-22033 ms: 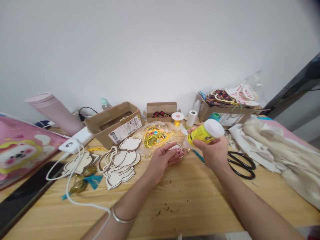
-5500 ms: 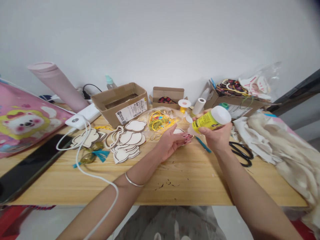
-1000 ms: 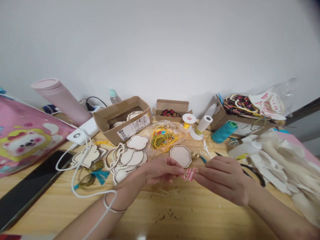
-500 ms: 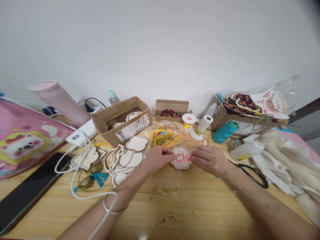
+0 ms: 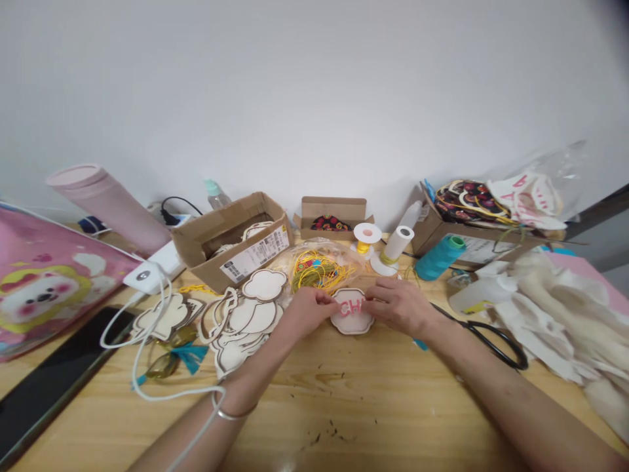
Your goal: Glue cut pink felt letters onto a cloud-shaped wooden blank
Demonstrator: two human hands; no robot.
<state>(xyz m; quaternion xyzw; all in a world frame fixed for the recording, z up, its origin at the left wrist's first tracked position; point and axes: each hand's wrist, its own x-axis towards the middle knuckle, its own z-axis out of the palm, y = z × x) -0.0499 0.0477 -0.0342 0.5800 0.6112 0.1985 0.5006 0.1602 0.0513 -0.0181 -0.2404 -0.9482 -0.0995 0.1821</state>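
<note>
Pink letters: the last one is partly behind the right hand.
Blue scrap: mostly hidden under the right wrist.
Black phone: cut off at the left.
Dark specks: toward the front of the worktop, too tiny to name.
Box label: near the back edge, words too small to read.

Head-worn view, facing forward and down, close over tabletop, toward wall

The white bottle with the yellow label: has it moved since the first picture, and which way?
Yes: rightward. The bottle was in the right hand, in front of the teal spool; now it lies to the spool's right, by the pale cloth.
</note>
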